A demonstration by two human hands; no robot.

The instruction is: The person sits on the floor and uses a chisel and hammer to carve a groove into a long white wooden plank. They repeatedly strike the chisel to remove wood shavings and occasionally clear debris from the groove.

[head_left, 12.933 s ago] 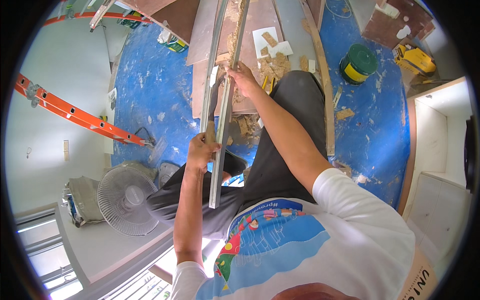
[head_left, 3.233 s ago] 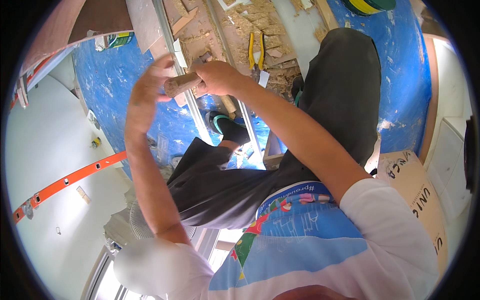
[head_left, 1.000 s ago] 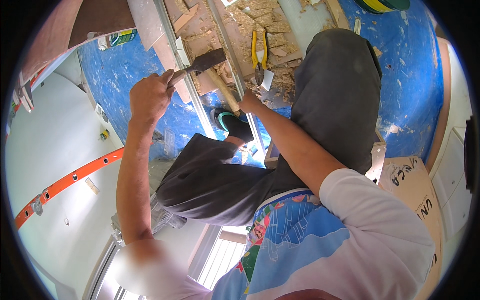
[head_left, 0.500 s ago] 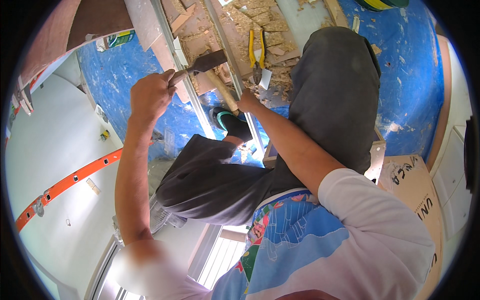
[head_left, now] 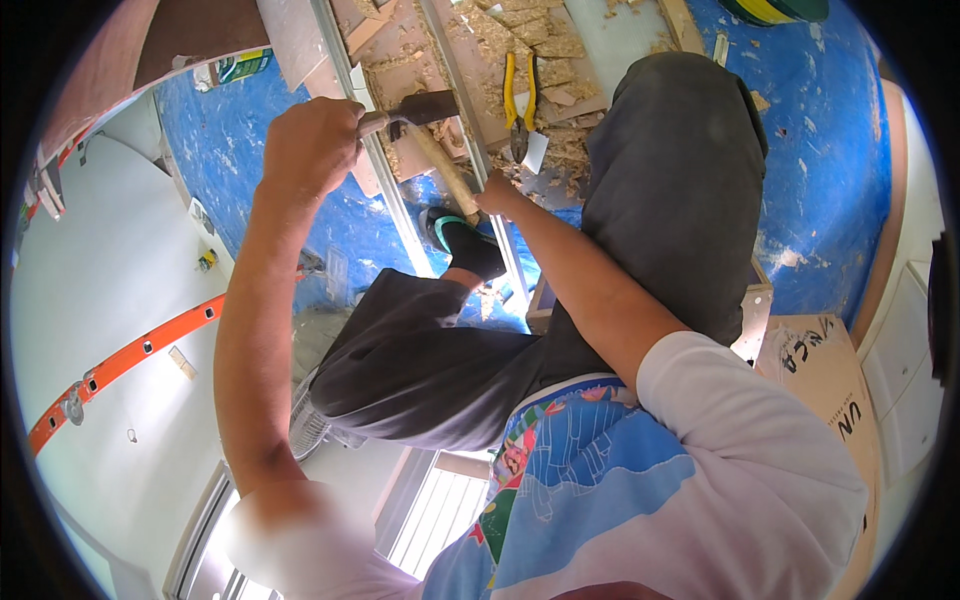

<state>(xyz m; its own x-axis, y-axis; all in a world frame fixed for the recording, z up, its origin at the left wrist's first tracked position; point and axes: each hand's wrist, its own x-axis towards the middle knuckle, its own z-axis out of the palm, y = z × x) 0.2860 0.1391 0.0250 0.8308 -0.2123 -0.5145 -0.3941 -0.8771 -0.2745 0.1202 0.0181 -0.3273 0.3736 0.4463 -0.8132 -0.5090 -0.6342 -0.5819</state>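
Note:
My left hand grips the handle of a flat dark-bladed tool, whose blade lies across two metal channels. My right hand is closed on the lower end of a light wooden handle slanting beneath that blade; its head is partly hidden. Yellow-handled pliers lie just beyond the right channel among wood chips on pinkish boards. My dark-shod foot is between the channels, below my hands.
My bent knee is at right, above a tan cardboard sheet. Blue floor sheeting surrounds the boards. An orange ladder is at left, a fan lies behind my left leg, and a green bucket stands at top right.
In the last half second my left hand has risen forward and the blade has shifted slightly up. My right hand stays low on the wooden handle. Earlier both hands held a metal channel lengthwise.

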